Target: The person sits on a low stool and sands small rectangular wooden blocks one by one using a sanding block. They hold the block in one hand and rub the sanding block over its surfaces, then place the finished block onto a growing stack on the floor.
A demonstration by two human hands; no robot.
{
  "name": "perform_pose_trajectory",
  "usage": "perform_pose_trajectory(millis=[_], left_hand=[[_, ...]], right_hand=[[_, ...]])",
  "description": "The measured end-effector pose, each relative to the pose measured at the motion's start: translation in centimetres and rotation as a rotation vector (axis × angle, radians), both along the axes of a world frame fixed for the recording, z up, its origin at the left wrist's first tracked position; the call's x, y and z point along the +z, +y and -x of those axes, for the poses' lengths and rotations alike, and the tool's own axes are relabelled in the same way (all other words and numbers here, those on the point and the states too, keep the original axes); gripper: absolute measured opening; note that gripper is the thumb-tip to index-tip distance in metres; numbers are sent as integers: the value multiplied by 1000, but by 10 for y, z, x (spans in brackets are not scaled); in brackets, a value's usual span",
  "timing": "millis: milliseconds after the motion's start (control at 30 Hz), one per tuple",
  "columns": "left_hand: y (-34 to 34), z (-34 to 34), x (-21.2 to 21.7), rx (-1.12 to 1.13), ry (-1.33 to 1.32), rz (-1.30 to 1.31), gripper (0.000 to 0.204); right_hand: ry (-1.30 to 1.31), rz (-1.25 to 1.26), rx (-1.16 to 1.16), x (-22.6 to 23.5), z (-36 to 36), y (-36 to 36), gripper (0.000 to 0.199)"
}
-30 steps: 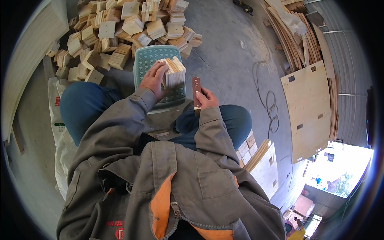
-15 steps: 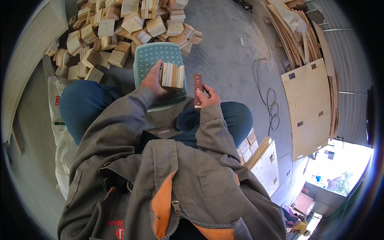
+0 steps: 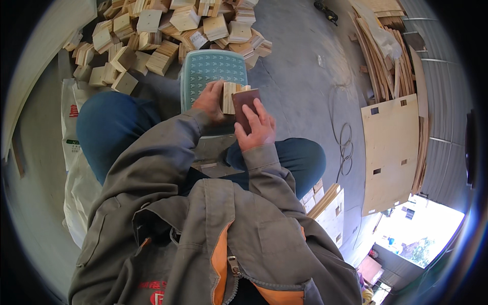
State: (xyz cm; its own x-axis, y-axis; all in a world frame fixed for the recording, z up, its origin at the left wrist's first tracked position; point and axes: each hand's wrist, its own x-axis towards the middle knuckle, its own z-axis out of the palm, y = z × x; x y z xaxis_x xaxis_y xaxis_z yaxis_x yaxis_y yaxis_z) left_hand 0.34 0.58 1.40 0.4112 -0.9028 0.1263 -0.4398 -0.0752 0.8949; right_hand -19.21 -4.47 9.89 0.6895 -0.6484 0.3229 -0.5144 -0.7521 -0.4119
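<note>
Plywood block (image 3: 229, 101), a little above the centre of my view toward twelve o'clock, over the teal stool (image 3: 213, 58). My left grip (image 3: 209, 101) has it from its nine o'clock side, closed on it; the thumb's place I cannot tell. My right grip (image 3: 260, 129), at the block's four o'clock, holds a flat brown pad (image 3: 243, 97), fingers spread over its broad face. Pad overlaps the block's edge in view; whether they touch, I cannot tell. Block shows pale and tan layers in straight stripes, corners square. I judge it stiff, light enough for one hand, dry rather than slippery; cut edges may splinter. Best hold, I reckon: across two opposite flat sides, fingertips clear of the corners. Pad looks matt and rigid, likely gritty; safest pinched by its narrow edges. Stool top: moulded plastic, rounded corners, raised pattern, probably good friction. Toward eleven, a loose heap of similar blocks (image 3: 150, 20), layered edges and plain faces mixed, on smooth grey floor (image 3: 297, 86).
</note>
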Motion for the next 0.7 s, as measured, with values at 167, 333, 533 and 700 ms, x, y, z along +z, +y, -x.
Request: perform_pose_trajectory(millis=[167,333,533,700], left_hand=[[-1,2,-6,27,12,23,104],[-1,-1,-4,8,16,5,104],[1,3,2,3,38,-24,107],[1,3,0,22,25,-2,99]], right_hand=[[23,26,-88,1,-51,-39,52],[254,-109,-224,28,-97,-58,49],[91,-33,-66,7,-55,-40,57],[94,7,64,11,-8,9,59]])
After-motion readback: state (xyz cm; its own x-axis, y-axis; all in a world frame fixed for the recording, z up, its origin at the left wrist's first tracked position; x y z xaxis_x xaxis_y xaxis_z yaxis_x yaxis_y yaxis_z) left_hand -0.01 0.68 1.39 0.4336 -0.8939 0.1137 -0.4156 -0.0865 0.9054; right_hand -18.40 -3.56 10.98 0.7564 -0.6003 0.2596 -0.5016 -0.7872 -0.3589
